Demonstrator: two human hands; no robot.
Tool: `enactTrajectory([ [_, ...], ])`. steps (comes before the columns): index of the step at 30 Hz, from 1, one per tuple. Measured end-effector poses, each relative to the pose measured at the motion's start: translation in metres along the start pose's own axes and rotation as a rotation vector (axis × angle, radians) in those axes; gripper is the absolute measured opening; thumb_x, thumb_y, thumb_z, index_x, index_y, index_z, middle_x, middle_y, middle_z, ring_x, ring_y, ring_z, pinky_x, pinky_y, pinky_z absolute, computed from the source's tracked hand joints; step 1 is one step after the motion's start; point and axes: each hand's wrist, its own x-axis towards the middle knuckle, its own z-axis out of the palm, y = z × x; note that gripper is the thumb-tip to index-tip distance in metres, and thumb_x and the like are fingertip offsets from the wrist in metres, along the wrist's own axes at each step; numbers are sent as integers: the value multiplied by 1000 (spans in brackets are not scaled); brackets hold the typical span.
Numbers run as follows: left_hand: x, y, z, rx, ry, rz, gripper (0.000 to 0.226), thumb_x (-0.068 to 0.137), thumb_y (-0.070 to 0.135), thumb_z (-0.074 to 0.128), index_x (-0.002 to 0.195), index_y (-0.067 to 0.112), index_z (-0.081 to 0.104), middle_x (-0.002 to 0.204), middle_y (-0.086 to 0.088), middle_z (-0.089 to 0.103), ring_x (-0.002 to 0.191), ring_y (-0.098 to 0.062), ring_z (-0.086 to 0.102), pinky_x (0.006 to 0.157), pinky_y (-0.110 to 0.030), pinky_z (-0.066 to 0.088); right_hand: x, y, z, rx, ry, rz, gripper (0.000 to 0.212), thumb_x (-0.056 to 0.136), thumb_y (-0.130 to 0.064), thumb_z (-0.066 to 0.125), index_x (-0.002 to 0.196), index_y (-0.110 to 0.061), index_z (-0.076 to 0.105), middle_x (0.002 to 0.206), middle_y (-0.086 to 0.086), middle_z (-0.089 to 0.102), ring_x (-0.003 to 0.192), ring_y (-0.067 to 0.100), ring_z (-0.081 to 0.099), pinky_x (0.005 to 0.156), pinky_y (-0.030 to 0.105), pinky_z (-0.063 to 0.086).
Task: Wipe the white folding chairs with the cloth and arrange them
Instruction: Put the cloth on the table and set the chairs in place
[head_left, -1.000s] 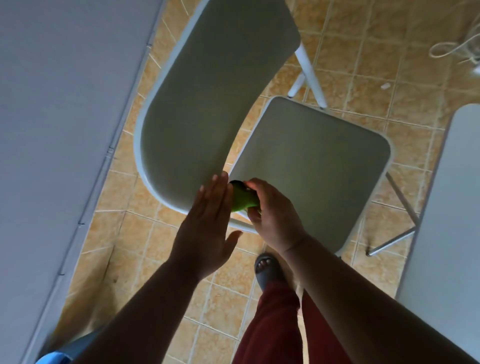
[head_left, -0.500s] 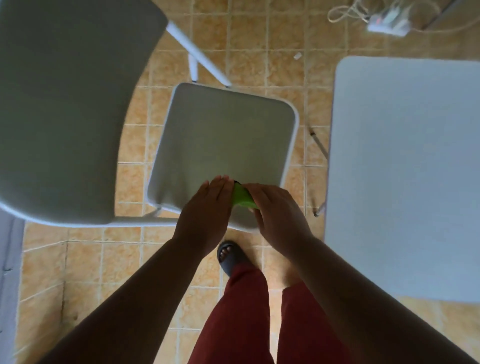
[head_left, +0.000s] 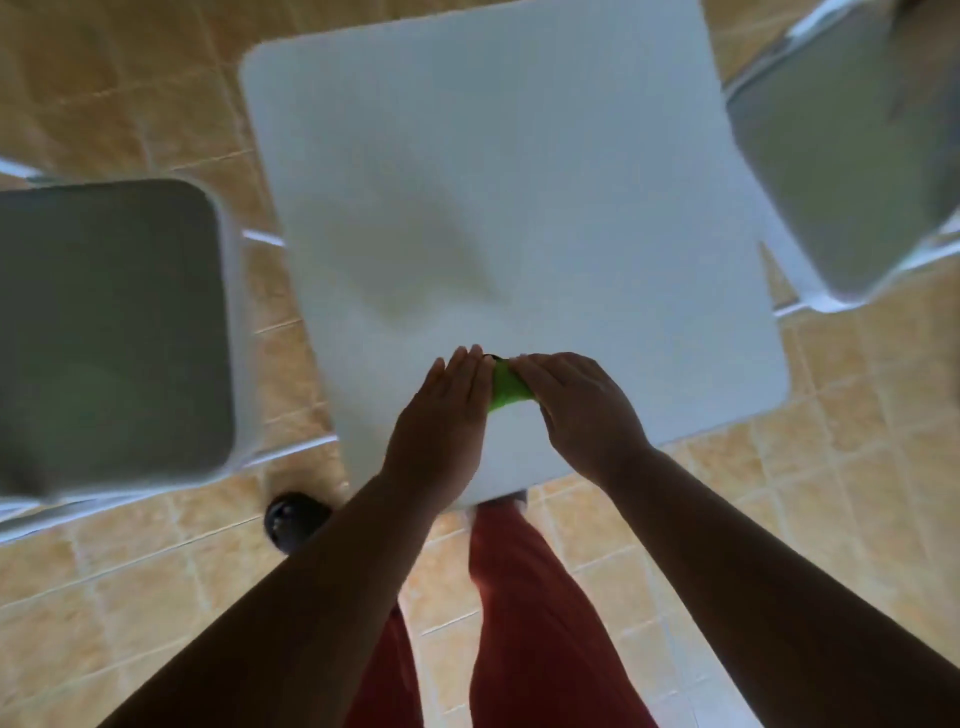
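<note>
A small green cloth (head_left: 506, 388) is pinched between my two hands above the near edge of a white square table (head_left: 498, 208). My left hand (head_left: 441, 421) presses flat against the cloth's left side, fingers together. My right hand (head_left: 576, 410) grips the cloth from the right. One white folding chair (head_left: 109, 332) stands left of the table, its grey seat facing up. A second white folding chair (head_left: 852, 150) stands at the upper right, partly cut off by the frame edge. The picture is motion-blurred.
The floor (head_left: 831, 467) is tan tile. My red trousers (head_left: 524, 623) and a dark sandal (head_left: 293, 519) show below the table's near edge. The table stands between the two chairs with narrow gaps on each side.
My view has swung right, from the left chair's seat to over the white table. Both hands stay together on the green cloth. The second chair has come into view.
</note>
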Motion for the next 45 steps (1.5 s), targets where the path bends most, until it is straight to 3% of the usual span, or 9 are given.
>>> enactTrajectory([
  [6,59,107,59,-89,-4,69,48,91,-1,33,135,-9,49,140,-27,52,132,-39,50,111,-51,41,-57,116,-25,-37,3,46,36,85,-5,55,120,-10,63,117,7,67,105,29,61,96,40,47],
  [13,93,155,106,-44,-9,86,44,95,3,39,136,-8,50,144,-27,49,136,-42,45,111,-55,38,-84,192,-4,-82,62,55,36,88,-5,56,123,-12,64,126,8,64,117,31,58,100,47,46],
  [16,88,160,111,-2,-97,47,60,94,15,51,147,-5,34,157,-25,29,147,-41,25,117,-57,26,-89,197,6,-103,29,76,43,89,-6,56,131,-12,57,140,10,53,132,31,46,108,48,39],
  [19,83,164,107,2,-240,17,79,93,37,46,155,-1,13,164,-20,5,152,-37,4,121,-55,14,-92,192,7,-135,-81,101,55,90,-15,53,144,-9,41,154,13,33,145,30,24,117,46,25],
  [25,75,162,77,30,-345,-39,86,99,48,43,155,3,-4,164,-16,-12,152,-32,-10,124,-49,5,-92,185,-17,-228,-294,90,74,97,-47,43,152,-6,15,161,13,8,149,27,0,121,46,10],
  [30,40,139,6,36,-289,-154,83,99,46,42,155,3,-1,163,-18,-12,152,-32,-10,125,-47,2,-69,139,-68,-213,-286,77,71,99,-46,33,152,-4,12,160,14,7,149,26,-1,121,45,12],
  [36,-33,84,-97,55,-152,-284,79,94,48,41,152,-2,23,161,-22,14,150,-37,14,120,-53,23,-35,40,-119,-164,-205,49,74,98,-53,8,150,-1,17,158,16,18,148,27,6,120,46,19],
  [38,-68,63,-133,59,-132,-314,78,94,49,35,151,-2,24,161,-22,16,150,-37,15,118,-54,27,-23,-7,-131,-129,-176,30,74,99,-54,10,149,-1,22,157,15,21,147,24,9,120,42,17],
  [45,-214,-11,-236,62,39,-569,77,92,51,37,144,-6,39,152,-26,37,141,-41,37,111,-56,38,8,-195,-141,-125,-172,-203,76,99,-54,11,147,2,28,154,19,29,146,31,20,117,47,26],
])
